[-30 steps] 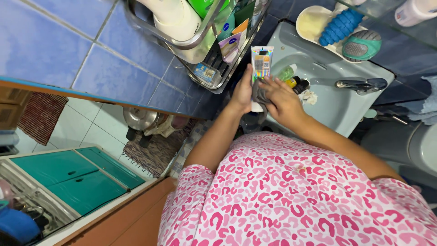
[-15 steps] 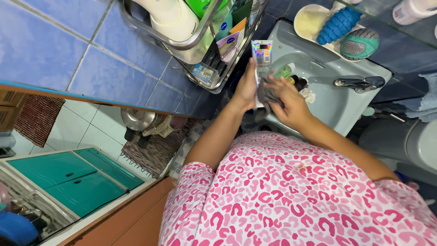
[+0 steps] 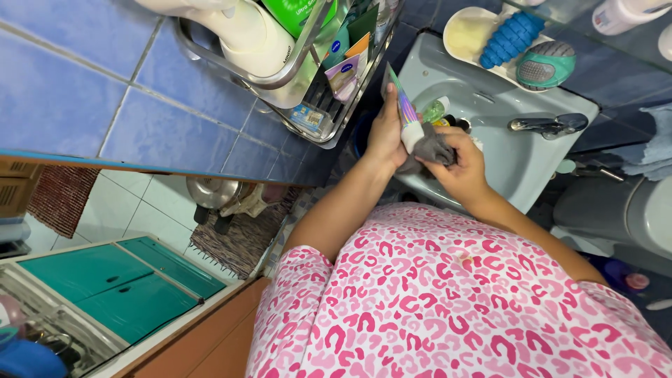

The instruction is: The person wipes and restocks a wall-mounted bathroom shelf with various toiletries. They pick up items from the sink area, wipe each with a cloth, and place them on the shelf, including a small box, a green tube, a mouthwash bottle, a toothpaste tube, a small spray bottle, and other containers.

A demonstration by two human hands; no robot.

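1. Where the blue wall tiles (image 3: 77,84) end at far left, a chrome wire rack (image 3: 318,105) hangs with a white pump bottle (image 3: 255,42) and small tubes wedged in it — all hard, glossy surfaces.
2. Moving right, my left hand (image 3: 385,136) is wrapped around the lower end of a tube (image 3: 404,112), fingers curled fully about it. It is slim and flat, with an iridescent upper half and a white lower half, and stands tilted just above the near rim of the sink (image 3: 514,161).
3. Just beside it, my right hand (image 3: 462,168) is bunched closed on a soft grey cloth (image 3: 430,148), pressing it against the tube's lower part. I judge this to be the wiping step, midway along the tube.
4. As I see it, the next stroke calls for a steady left hold while the cloth slides along the slick plastic.
5. Further right, the pale ceramic basin holds little bottles; a chrome tap (image 3: 549,124) and a soap dish (image 3: 465,35) with a ribbed blue brush (image 3: 511,36) sit on its rim.
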